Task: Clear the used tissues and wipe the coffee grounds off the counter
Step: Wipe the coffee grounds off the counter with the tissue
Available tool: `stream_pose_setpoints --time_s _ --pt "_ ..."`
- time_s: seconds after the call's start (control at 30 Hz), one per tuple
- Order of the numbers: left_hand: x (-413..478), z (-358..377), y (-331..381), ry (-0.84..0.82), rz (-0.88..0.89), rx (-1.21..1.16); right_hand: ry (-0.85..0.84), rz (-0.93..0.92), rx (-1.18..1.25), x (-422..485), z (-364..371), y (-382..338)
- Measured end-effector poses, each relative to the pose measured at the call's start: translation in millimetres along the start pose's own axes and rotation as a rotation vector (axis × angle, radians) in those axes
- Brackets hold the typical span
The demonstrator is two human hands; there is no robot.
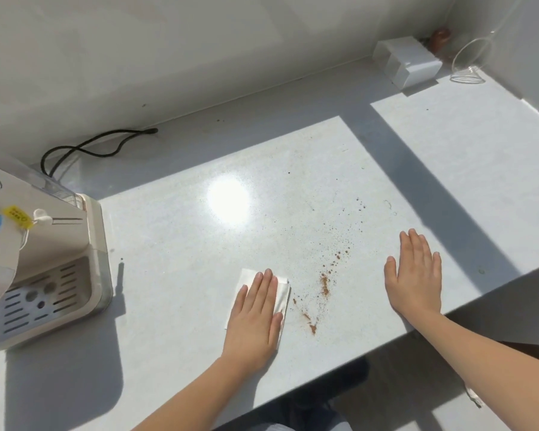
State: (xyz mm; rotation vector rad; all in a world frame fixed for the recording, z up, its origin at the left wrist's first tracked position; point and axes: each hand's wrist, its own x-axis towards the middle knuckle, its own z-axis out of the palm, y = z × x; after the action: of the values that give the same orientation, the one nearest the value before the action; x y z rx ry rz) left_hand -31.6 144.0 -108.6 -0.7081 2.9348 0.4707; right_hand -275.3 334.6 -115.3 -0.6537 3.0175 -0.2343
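A folded white tissue (245, 279) lies flat on the pale counter (199, 244). My left hand (255, 315) presses down on it with straight fingers. Brown coffee grounds (324, 284) trail diagonally just right of the tissue, from a small pile near the front up toward scattered specks further back. My right hand (416, 275) rests flat and empty on the counter, right of the grounds and close to the front edge.
A beige coffee machine (44, 269) with a slotted drip tray stands at the left, its black cable (91, 147) running along the wall. A white box (408, 62) and a clear glass funnel (470, 63) sit in the far right corner. The counter's front edge runs diagonally at lower right.
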Motion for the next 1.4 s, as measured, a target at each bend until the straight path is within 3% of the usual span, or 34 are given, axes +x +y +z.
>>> stream_pose_setpoints --time_s 0.07,0.2,0.3,0.47,0.57,0.63,0.73,0.8,0.87,1.07,1.23,1.4 --pt "1.1 -8.8 -29.8 0.023 -0.045 0.014 0.001 -0.004 0.0 0.8 -0.7 1.0" --pt "2.3 -33.2 -97.3 0.085 -0.352 -0.018 -0.001 -0.006 0.008 0.5 -1.0 0.0" --pt "6.4 -31.6 -80.5 0.123 -0.487 -0.048 -0.001 -0.004 0.014 0.8 -1.0 0.6" --pt "-12.5 7.9 24.3 0.07 -0.202 -0.08 0.0 -0.011 0.02 1.7 -1.1 2.1" --pt "-29.3 10.2 20.3 0.03 -0.043 -0.037 0.005 -0.02 0.021 0.9 -1.7 1.4" --pt "-26.8 -2.2 -21.8 0.086 -0.132 -0.018 0.009 -0.026 0.02 1.5 -2.0 2.4" --pt "-26.7 -31.0 -98.1 0.117 -0.464 -0.047 0.007 -0.019 0.025 0.3 -2.8 2.0" --pt "-39.1 -43.4 -128.8 0.11 -0.555 -0.036 0.009 -0.013 0.034 0.7 -3.9 -0.9" --pt "-59.9 -40.0 -130.4 0.091 -0.533 -0.031 0.006 -0.014 0.036 0.7 -5.1 -2.3" --pt "-105.7 -4.5 -40.5 -0.054 -0.196 -0.005 0.005 -0.009 0.02 1.1 -2.3 0.9" --pt "-68.6 -4.1 -23.6 -0.034 -0.172 0.015 -0.006 -0.006 0.003 0.2 -3.5 -2.4" --pt "4.9 -23.0 -44.1 0.077 -0.337 -0.045 -0.017 -0.001 0.006 -0.5 -4.6 -2.0"
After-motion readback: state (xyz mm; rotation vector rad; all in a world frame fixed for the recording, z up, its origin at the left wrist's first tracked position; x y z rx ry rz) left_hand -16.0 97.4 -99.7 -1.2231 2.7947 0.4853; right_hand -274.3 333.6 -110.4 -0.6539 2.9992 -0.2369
